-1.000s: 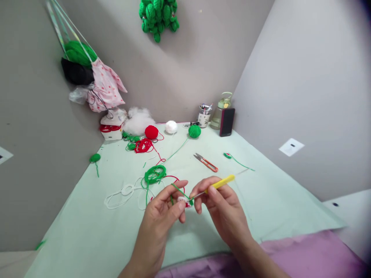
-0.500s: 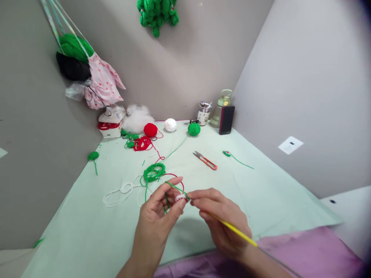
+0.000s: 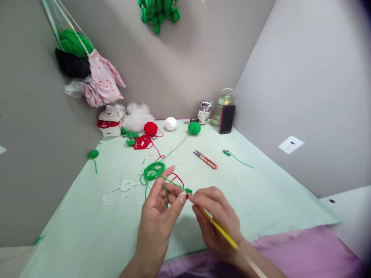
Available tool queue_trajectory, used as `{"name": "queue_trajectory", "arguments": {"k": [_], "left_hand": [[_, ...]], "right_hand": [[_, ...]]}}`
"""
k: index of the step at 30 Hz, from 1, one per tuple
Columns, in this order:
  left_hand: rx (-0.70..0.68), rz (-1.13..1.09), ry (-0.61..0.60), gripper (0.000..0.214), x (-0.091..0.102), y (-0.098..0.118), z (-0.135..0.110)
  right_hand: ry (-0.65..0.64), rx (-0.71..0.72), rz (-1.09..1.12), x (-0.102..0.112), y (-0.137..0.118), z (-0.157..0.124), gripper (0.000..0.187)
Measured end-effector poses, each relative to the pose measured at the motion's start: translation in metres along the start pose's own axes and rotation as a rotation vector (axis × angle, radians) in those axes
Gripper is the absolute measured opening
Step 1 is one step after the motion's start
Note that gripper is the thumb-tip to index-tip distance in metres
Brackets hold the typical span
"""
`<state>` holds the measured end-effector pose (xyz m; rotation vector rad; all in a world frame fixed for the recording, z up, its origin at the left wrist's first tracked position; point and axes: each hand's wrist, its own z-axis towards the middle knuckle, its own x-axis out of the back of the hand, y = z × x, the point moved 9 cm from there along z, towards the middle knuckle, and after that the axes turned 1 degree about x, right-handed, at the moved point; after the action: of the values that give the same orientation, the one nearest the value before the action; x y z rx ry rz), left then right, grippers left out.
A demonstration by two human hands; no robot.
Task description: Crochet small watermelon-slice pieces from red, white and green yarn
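Between thumb and fingers, my left hand (image 3: 159, 210) pinches a small crochet piece (image 3: 188, 192) in white, red and green. Green yarn (image 3: 171, 180) runs over its raised index finger toward the piece. My right hand (image 3: 217, 214) is closed around a crochet hook with a yellow handle (image 3: 222, 230), and its fingertips meet the piece's right edge. The hook's tip is hidden at the stitches. Behind my left hand lie a loose green yarn coil (image 3: 154, 170), white yarn loops (image 3: 121, 191) and a strand of red yarn (image 3: 179, 178).
Orange-handled thread snips (image 3: 205, 159) lie beyond my hands, with a small green piece (image 3: 227, 152) to their right. Along the back stand red (image 3: 150, 128), white (image 3: 171, 123) and green (image 3: 194, 128) yarn balls, stuffing (image 3: 138, 116), a pen cup (image 3: 204, 112), a bottle (image 3: 217, 114) and a phone (image 3: 227, 119).
My right hand has shifted slightly left and the hook handle is tilted more steeply. The crochet piece has turned, showing more green at its top. My left index finger is raised higher.
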<state>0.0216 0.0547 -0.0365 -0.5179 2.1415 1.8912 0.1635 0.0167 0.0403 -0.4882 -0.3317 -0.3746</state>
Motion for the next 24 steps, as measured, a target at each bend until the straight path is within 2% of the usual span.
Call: {"name": "queue_trajectory", "arguments": {"k": [2,4,8,12,14,16,19,22,24], "left_hand": [[0.072,-0.092,-0.011,0.066,-0.003,-0.005,-0.003],[0.166,-0.177,-0.047,0.065,-0.006,-0.011,-0.006],[0.286,-0.234,-0.154,0.058,-0.012,-0.011,-0.004],[0.226,-0.200,-0.159,0.042,-0.010,-0.002,0.001],[0.199,-0.161,-0.145,0.038,-0.011,-0.001,0.000],[0.173,-0.122,-0.132,0.036,-0.012,-0.002,-0.002],[0.108,-0.062,-0.098,0.037,-0.010,-0.004,-0.002],[0.082,-0.092,-0.084,0.045,-0.008,-0.007,-0.001],[0.140,-0.186,-0.111,0.050,-0.009,-0.013,0.000]], "right_hand": [[-0.040,0.150,-0.129,-0.005,-0.010,-0.006,0.036],[-0.063,0.163,-0.130,-0.005,-0.010,-0.009,0.040],[-0.025,-0.133,0.196,0.005,0.015,-0.002,0.030],[0.040,-0.418,0.557,0.005,0.043,0.001,0.019],[0.059,-0.485,0.667,0.000,0.052,0.000,0.018],[0.049,-0.479,0.662,-0.005,0.053,0.000,0.017],[0.034,-0.403,0.512,-0.006,0.044,0.000,0.016],[0.011,-0.233,0.261,-0.001,0.024,0.000,0.022],[-0.030,-0.146,0.135,-0.001,0.015,-0.001,0.031]]}}
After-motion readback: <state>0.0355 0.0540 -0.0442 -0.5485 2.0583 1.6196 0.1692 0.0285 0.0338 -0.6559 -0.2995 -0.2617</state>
